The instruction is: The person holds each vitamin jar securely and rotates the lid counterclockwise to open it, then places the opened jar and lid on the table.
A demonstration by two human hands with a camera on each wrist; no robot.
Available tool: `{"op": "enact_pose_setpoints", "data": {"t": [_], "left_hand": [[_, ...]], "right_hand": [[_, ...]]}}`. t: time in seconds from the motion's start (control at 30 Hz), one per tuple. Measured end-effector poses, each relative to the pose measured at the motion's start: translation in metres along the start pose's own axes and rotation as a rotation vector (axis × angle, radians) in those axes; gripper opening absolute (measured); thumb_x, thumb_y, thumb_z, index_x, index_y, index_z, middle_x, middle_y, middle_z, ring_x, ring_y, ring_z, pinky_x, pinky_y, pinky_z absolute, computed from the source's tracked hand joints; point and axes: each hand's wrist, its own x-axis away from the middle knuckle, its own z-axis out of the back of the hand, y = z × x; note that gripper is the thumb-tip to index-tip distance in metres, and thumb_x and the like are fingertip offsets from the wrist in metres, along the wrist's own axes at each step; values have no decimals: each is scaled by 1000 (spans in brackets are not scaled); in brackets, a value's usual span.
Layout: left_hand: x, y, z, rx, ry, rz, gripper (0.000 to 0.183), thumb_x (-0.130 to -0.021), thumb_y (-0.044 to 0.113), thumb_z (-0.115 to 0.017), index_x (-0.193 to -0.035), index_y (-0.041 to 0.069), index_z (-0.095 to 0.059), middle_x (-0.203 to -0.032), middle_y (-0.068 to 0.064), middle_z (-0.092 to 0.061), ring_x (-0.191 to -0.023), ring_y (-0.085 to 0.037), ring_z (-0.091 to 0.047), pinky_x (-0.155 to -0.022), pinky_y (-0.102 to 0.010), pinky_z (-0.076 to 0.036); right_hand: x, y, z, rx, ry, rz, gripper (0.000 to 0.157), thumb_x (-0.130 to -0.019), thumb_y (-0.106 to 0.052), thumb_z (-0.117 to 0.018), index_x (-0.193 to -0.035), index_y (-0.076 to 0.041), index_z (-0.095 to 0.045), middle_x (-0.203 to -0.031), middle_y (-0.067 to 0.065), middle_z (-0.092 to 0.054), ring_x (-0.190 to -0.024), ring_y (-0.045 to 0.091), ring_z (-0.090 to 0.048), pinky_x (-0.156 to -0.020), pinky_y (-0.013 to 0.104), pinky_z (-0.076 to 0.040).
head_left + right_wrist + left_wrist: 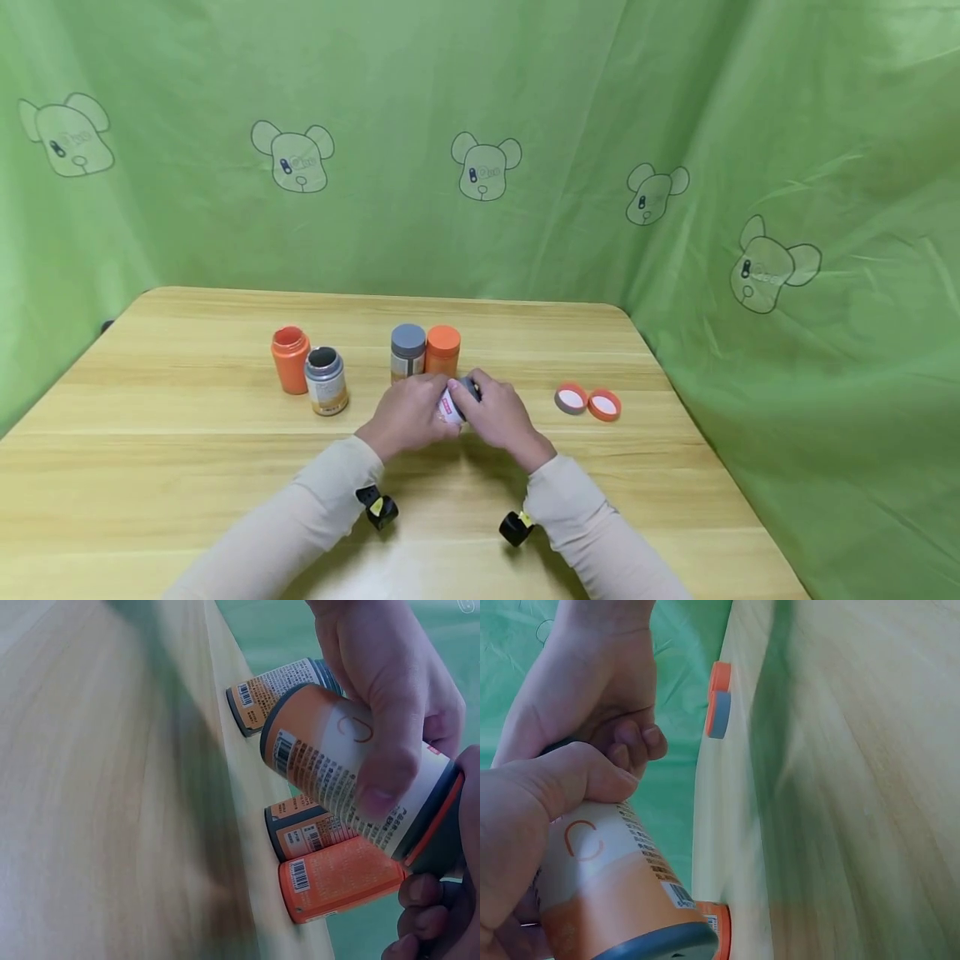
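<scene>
At the middle of the table, both hands hold a labelled grey, white and orange jar [322, 754], tilted above the table. My left hand [411, 412] grips the jar's body, thumb across the label. Around its dark grey lid [441, 836], the fingers of my right hand [501, 410] are curled. A thin orange line shows between lid and body in the right wrist view. The hands hide much of the jar in the head view. Just behind them stand a grey-lidded jar [408, 343] and an orange jar [442, 346] with its lid on.
To the left stand an uncapped orange jar [290, 362] and an uncapped grey jar [327, 387]. On the right lie a grey-and-orange lid [572, 399] and an orange lid [604, 406], white insides up. A green curtain [390, 225] surrounds the wooden table [187, 483].
</scene>
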Motion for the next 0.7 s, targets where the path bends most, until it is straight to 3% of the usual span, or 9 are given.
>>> {"op": "enact_pose_setpoints", "data": {"t": [0.17, 0.37, 0.7], "left_hand": [[-1, -3, 2, 58, -13, 9, 44, -67, 28, -82, -98, 5, -63, -82, -3, -61, -70, -16, -57, -62, -31, -49], [0, -5, 4, 151, -44, 38, 40, -67, 27, -82, -95, 6, -62, -79, 0, -61, -66, -12, -56, -59, -27, -49], [1, -8, 7, 144, -33, 40, 38, -64, 27, -80, -91, 7, -63, -75, 1, -60, -62, -11, -55, -54, -25, -47]], "right_hand": [[0, 2, -1, -46, -9, 24, 35, -98, -44, -47, -94, -12, -60, -75, 2, -58, -63, 16, -53, -52, 32, -42], [-1, 4, 0, -74, -26, 130, 28, -99, -38, -50, -103, -12, -60, -80, 0, -59, -67, 15, -53, -56, 31, -44], [1, 8, 1, -162, -71, 143, 25, -97, -32, -57, -113, -14, -60, -89, 3, -61, -77, 16, -56, -66, 33, -47]]}}
